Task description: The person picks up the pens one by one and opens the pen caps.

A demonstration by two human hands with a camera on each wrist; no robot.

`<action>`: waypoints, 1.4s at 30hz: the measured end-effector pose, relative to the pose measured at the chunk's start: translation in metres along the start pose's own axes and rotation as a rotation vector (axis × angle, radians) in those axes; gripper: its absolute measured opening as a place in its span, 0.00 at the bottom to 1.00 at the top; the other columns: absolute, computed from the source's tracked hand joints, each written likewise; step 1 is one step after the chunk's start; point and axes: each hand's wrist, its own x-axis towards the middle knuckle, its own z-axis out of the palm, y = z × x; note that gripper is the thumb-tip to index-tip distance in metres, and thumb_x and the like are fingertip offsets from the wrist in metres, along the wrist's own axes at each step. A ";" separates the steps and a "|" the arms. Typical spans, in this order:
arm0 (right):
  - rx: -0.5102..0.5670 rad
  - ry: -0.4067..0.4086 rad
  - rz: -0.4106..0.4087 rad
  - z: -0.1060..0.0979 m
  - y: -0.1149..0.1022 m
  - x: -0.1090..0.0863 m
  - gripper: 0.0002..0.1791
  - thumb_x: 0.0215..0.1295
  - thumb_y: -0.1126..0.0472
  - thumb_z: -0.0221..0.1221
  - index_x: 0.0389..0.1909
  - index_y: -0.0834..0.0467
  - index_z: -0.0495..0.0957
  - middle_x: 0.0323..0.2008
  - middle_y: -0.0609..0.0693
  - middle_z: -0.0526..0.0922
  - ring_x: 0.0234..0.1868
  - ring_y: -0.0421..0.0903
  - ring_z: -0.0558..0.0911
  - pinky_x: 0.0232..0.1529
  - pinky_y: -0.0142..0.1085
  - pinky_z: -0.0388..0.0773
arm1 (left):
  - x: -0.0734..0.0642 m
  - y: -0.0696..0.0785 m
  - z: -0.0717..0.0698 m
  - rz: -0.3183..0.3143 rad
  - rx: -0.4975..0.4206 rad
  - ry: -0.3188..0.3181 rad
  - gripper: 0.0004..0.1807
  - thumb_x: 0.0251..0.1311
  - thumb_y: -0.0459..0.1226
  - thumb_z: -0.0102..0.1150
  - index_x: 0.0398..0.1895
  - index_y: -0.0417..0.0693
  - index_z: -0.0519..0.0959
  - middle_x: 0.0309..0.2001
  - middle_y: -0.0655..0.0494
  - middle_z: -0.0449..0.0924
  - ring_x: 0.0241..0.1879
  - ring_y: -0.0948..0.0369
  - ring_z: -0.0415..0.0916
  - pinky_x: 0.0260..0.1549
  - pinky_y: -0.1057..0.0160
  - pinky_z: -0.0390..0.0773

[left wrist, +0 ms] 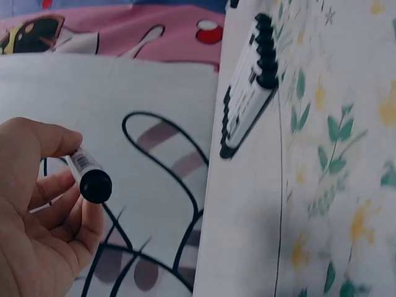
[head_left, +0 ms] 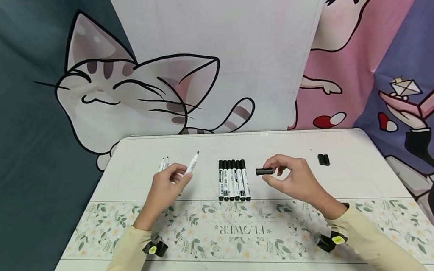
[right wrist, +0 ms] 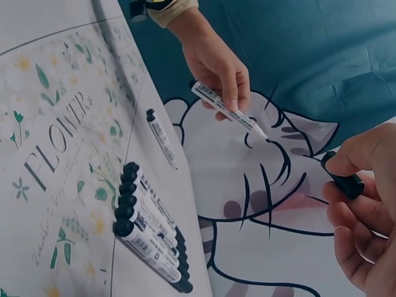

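My left hand [head_left: 166, 188] pinches a white marker [head_left: 192, 164] between thumb and fingers, raised above the table. The marker's dark tip is bare and points up and away; its black butt end [left wrist: 96, 186] faces the left wrist camera. To the right, my right hand [head_left: 297, 179] pinches a black marker cap [head_left: 263, 171] by one end, apart from the marker. Between the hands lies a neat row of capped whiteboard markers [head_left: 233, 180], side by side with caps to the far side. Uncapped markers [head_left: 161, 165] lie behind my left hand, partly hidden by it.
Two loose black caps [head_left: 324, 159] lie together on the right of the white table [head_left: 279, 143]. A floral band with the word FLOWER [head_left: 243, 229] crosses the cover nearer to me. Cartoon curtains [head_left: 213, 33] hang behind the far edge.
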 end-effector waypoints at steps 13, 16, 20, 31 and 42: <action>-0.029 0.043 0.071 -0.010 0.011 -0.003 0.12 0.58 0.66 0.73 0.40 0.51 0.84 0.30 0.39 0.86 0.30 0.35 0.81 0.31 0.29 0.77 | 0.012 -0.040 -0.032 -0.167 0.098 0.136 0.20 0.68 0.48 0.65 0.52 0.43 0.85 0.41 0.50 0.86 0.39 0.58 0.81 0.33 0.67 0.79; -0.028 0.055 0.077 -0.012 0.014 -0.004 0.11 0.59 0.67 0.72 0.40 0.52 0.84 0.30 0.40 0.87 0.31 0.34 0.80 0.31 0.31 0.78 | 0.012 -0.051 -0.036 -0.200 0.104 0.121 0.22 0.69 0.51 0.64 0.54 0.44 0.84 0.43 0.50 0.86 0.39 0.58 0.80 0.32 0.65 0.79; -0.024 0.077 0.090 -0.014 0.018 -0.005 0.10 0.59 0.68 0.72 0.40 0.53 0.85 0.30 0.42 0.87 0.31 0.34 0.80 0.31 0.29 0.77 | 0.012 -0.065 -0.039 -0.232 0.109 0.129 0.22 0.70 0.52 0.63 0.54 0.44 0.83 0.44 0.49 0.85 0.38 0.58 0.79 0.32 0.64 0.78; -0.046 0.100 0.130 -0.021 0.026 -0.012 0.10 0.60 0.67 0.71 0.41 0.55 0.85 0.31 0.44 0.87 0.32 0.34 0.79 0.33 0.24 0.75 | 0.011 -0.094 -0.045 -0.346 0.150 0.136 0.25 0.73 0.52 0.57 0.59 0.42 0.81 0.50 0.43 0.83 0.48 0.48 0.79 0.36 0.58 0.79; -0.062 0.142 0.181 -0.032 0.036 -0.016 0.09 0.62 0.66 0.71 0.42 0.54 0.86 0.34 0.48 0.86 0.33 0.33 0.79 0.34 0.22 0.75 | 0.008 -0.115 -0.045 -0.387 0.181 0.136 0.24 0.74 0.49 0.56 0.58 0.39 0.82 0.49 0.41 0.83 0.48 0.46 0.81 0.37 0.55 0.81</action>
